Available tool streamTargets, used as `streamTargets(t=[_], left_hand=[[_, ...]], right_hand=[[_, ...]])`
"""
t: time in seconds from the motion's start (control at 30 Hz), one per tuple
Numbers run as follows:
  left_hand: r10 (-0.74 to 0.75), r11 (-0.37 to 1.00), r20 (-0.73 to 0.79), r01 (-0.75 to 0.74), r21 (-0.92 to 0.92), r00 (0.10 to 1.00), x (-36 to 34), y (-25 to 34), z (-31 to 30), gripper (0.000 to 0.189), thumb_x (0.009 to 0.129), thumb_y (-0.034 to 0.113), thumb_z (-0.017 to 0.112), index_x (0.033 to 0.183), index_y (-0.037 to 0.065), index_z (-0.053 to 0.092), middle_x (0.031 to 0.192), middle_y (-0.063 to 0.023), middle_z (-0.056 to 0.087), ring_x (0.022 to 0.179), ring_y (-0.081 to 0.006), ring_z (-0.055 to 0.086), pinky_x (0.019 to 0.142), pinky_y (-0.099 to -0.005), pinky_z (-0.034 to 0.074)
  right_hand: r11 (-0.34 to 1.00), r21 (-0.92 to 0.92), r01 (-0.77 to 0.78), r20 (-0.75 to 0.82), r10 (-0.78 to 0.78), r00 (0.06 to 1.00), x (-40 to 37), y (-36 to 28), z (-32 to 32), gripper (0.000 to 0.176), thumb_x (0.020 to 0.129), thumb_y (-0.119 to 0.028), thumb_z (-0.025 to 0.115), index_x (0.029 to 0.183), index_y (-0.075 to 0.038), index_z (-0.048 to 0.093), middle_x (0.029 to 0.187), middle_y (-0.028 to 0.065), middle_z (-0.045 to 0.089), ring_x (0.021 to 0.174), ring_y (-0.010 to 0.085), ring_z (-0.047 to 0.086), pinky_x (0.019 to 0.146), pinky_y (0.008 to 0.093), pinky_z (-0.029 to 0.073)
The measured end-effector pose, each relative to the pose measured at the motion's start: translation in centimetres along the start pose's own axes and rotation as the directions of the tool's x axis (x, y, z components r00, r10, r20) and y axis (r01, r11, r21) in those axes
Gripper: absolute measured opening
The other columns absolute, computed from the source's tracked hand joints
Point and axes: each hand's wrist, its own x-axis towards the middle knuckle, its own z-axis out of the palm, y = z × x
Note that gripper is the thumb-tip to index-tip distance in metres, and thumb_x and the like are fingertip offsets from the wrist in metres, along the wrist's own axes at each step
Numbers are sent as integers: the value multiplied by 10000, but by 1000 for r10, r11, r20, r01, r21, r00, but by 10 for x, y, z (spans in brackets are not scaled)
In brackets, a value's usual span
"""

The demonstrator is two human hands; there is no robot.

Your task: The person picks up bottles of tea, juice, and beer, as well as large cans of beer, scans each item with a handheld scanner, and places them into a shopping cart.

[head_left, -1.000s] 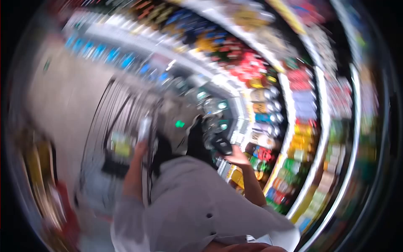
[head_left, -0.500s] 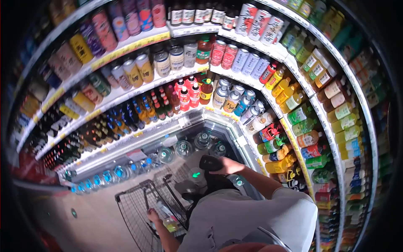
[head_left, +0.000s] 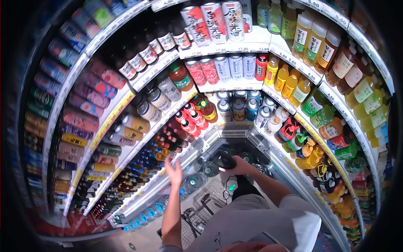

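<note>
My left hand (head_left: 174,170) is raised in front of the lower left shelf, its fingers stretched out and holding nothing. Nearest to it are small dark bottles with red caps (head_left: 170,142) and some red bottles (head_left: 187,124). With my right hand (head_left: 242,166) I hold a black rounded handheld device (head_left: 224,160) out in front of my body. A thin dark cord (head_left: 226,185) hangs below it. The wire shopping cart (head_left: 200,216) stands beneath my arms, partly covered by my body.
Curved drink shelves wrap around me, with tall rice-wine cans (head_left: 212,25) above and yellow bottles (head_left: 289,86) to the right. Several large water bottles (head_left: 195,179) stand along the floor by the fridge's slatted edge (head_left: 233,131). Pale floor (head_left: 142,241) shows at lower left.
My left hand has let go of the cart and risen toward the left shelf. The view has turned and come closer to the shelves. The black device stays in my right hand.
</note>
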Motion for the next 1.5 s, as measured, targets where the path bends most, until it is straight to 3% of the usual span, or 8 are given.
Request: streamTargets(t=[0.27,0.5,0.57,0.77,0.97,1.3,1.43,1.5], left_hand=[[705,708,84,-696,-117,704,232,310,187,564,872,221,737,1301,-55,498,1206,-260,568,1172,-417,512,1033,-470,393],[739,645,-401,-742,185,542,372,478,284,627,897,323,645,1270,-147,463,1298,-344,504,1292,-488,410,1174,-564,194],[687,726,-218,-663,181,693,371,512,276,529,880,325,649,1118,-131,525,1193,-335,557,1225,-469,455,1175,-576,190],[641,748,-176,-557,360,748,375,523,291,524,807,400,698,961,-90,598,1024,-278,631,1122,-435,527,1184,-585,186],[724,668,-396,-718,196,565,352,509,287,938,715,421,809,1386,-60,364,1301,-259,447,1268,-438,400,1089,-550,262],[635,593,-345,-722,-356,691,294,494,262,763,669,209,892,1287,3,495,1230,-192,542,1181,-352,534,1036,-436,415],[711,465,-426,-829,-311,559,278,467,236,752,671,171,910,1284,25,500,1178,-113,576,1118,-259,581,1017,-390,448],[588,514,-370,-685,-516,719,249,466,200,723,705,130,897,1291,36,483,1178,-96,574,1086,-228,589,983,-369,470]], right_hand=[[984,25,176,-232,-166,958,20,45,-32,393,821,-261,842,1122,-53,697,927,83,739,849,142,665,829,339,526],[984,100,144,-443,-86,892,8,42,-68,408,802,-267,857,1114,-52,705,960,105,747,877,160,696,818,339,536],[987,93,129,-465,-71,883,-2,36,-83,425,794,-275,862,1121,-54,703,970,109,748,895,163,700,822,339,537],[983,96,158,-544,-81,835,-33,54,-113,414,787,-283,849,1116,-70,714,930,100,745,873,152,693,825,343,537],[987,155,-46,-544,124,830,-39,30,-127,406,800,-335,845,1098,-93,713,800,33,706,714,153,671,703,331,545],[974,95,206,-552,-120,825,-27,28,-115,370,811,-298,848,1073,-76,710,832,15,706,752,67,626,712,286,519],[959,221,179,-530,-36,847,-26,35,-101,324,840,-239,823,1075,-38,728,927,69,751,850,133,684,799,324,526],[945,260,200,-541,-29,841,-20,36,-93,304,847,-207,815,1078,-31,725,947,64,752,850,133,686,804,320,531]])
